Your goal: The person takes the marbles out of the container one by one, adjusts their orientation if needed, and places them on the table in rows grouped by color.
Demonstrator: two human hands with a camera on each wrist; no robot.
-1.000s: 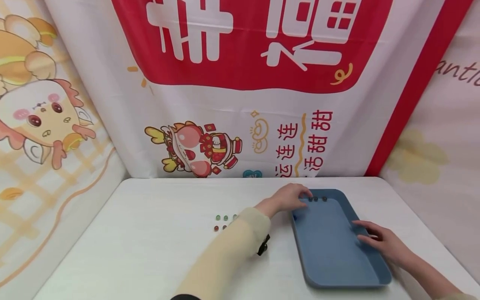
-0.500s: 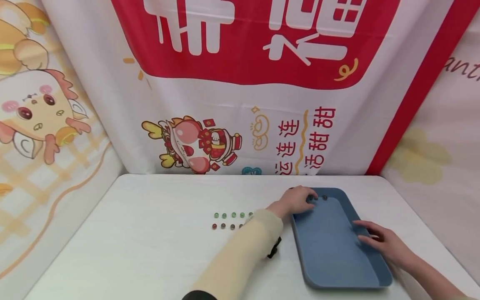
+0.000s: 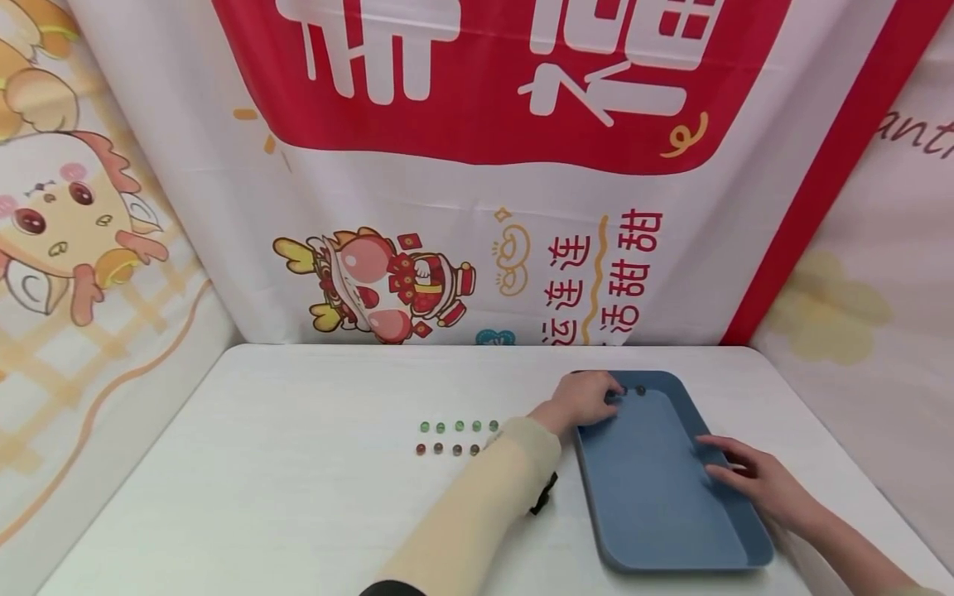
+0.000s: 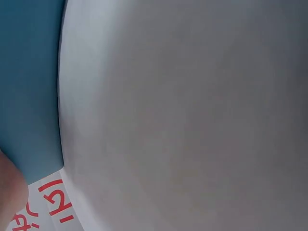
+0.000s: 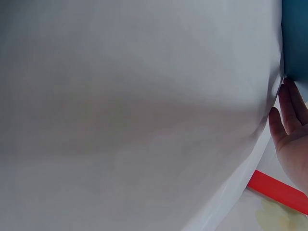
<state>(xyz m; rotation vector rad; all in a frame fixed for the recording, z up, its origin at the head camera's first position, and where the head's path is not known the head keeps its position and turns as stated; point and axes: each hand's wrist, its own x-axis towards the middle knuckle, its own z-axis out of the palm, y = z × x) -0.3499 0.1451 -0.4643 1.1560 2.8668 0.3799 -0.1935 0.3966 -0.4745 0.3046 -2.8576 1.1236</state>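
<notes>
My left hand (image 3: 584, 398) reaches over the far left corner of a blue tray (image 3: 674, 497), with thumb and index finger around a small dark bead near the far wall. I cannot tell whether they pinch it. Right beside the fingertips, two more dark beads (image 3: 640, 390) lie in the tray. The right hand (image 3: 768, 484) rests its straight fingers at the tray's right rim; in the right wrist view those fingers (image 5: 288, 108) touch the blue wall. Only a bit of the left hand (image 4: 10, 190) shows in the left wrist view.
Left of the tray, a row of green glass beads (image 3: 459, 426) lies on the white table (image 3: 261, 497). Nearer is a row of red-brown and dark beads (image 3: 438, 449), partly behind the left sleeve (image 3: 477, 505). A printed cloth (image 3: 514, 248) hangs behind.
My left hand has moved slightly right and further into the tray corner, closing around the dark beads. More of the green and brown beads show past the sleeve. The right hand stays put.
</notes>
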